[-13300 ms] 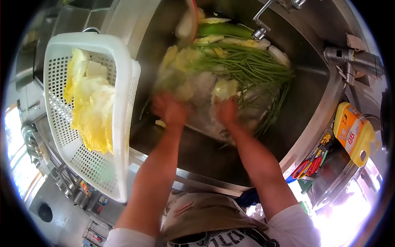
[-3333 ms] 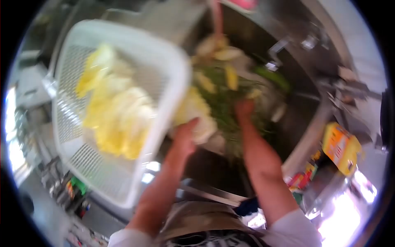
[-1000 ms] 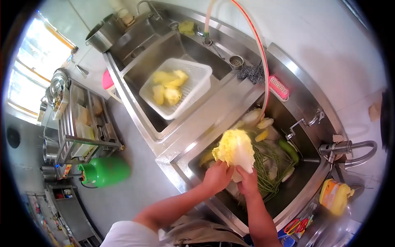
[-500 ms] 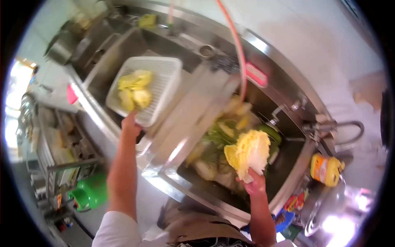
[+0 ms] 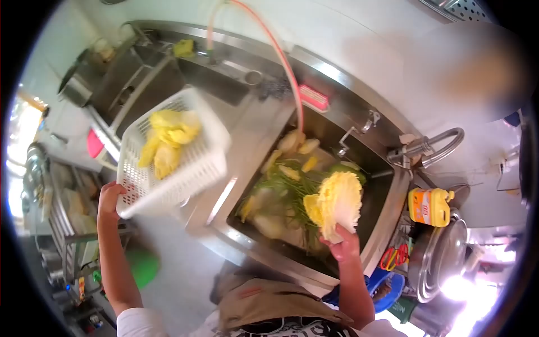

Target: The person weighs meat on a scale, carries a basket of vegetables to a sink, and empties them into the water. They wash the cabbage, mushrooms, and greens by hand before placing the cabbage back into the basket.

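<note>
My left hand (image 5: pixel 110 197) grips the near-left corner of a white perforated plastic basket (image 5: pixel 202 185), which is tilted over the sink's left part and its front edge. Yellow cabbage leaves (image 5: pixel 167 140) lie inside the basket. A pale napa cabbage piece (image 5: pixel 338 202) with frilly yellow leaf edges is held in my right hand (image 5: pixel 343 246), fingers closed round its white base. Beneath that hand, the right sink basin (image 5: pixel 382 194) holds water with green stalks (image 5: pixel 289 191) and several pale vegetable pieces (image 5: pixel 268 223).
A pink-orange hose (image 5: pixel 283 53) runs down into the right basin. Along the back ledge sit a red brush (image 5: pixel 314 98) and a yellow cloth (image 5: pixel 183 48). A yellow jug (image 5: pixel 430 206) and large metal pot (image 5: pixel 443 258) stand at the right, a metal rack (image 5: pixel 67 208) at the left.
My left hand has lifted the basket with its leaves up and toward the left front, out of the left basin. My right hand still holds the cabbage above the right basin.
</note>
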Available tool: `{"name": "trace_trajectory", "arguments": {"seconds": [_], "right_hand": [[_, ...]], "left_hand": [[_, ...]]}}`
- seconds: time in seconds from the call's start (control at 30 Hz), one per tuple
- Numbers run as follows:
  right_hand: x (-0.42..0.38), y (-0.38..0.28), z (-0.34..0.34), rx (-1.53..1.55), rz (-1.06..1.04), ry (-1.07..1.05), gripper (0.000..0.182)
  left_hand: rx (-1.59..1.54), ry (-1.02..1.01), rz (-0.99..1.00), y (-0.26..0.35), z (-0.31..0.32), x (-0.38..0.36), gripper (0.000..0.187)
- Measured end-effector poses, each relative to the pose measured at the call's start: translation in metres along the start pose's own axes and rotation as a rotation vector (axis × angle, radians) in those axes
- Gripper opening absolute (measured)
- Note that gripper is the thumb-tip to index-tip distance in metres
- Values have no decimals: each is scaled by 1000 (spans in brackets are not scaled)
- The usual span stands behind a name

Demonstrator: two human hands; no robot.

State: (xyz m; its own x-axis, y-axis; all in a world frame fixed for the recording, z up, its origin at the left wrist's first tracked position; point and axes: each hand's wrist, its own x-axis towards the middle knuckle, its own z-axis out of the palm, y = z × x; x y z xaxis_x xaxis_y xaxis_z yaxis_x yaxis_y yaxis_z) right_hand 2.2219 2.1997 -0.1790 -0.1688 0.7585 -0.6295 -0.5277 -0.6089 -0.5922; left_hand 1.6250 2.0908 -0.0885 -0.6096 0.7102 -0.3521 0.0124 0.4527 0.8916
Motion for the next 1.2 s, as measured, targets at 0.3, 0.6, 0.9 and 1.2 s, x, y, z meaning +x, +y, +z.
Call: {"name": "trace_trajectory", "arguments": {"seconds": [0.3,0.6,0.9,1.2], "right_hand": [[-33,-111,14,-254,-178,-143,53],[10,-117,165,-1363,12,-655,69],[28,-23,175,-2046,-520,-514,47],[54,-1,19,-960,-427,83,19]], "left_hand": [[204,-281,-45,67,15,-88,48],[676,-519,56,27,62,-8,40],[590,-371,133,6,59,14,41],[671,-209,142,4,49,5,22]]}}
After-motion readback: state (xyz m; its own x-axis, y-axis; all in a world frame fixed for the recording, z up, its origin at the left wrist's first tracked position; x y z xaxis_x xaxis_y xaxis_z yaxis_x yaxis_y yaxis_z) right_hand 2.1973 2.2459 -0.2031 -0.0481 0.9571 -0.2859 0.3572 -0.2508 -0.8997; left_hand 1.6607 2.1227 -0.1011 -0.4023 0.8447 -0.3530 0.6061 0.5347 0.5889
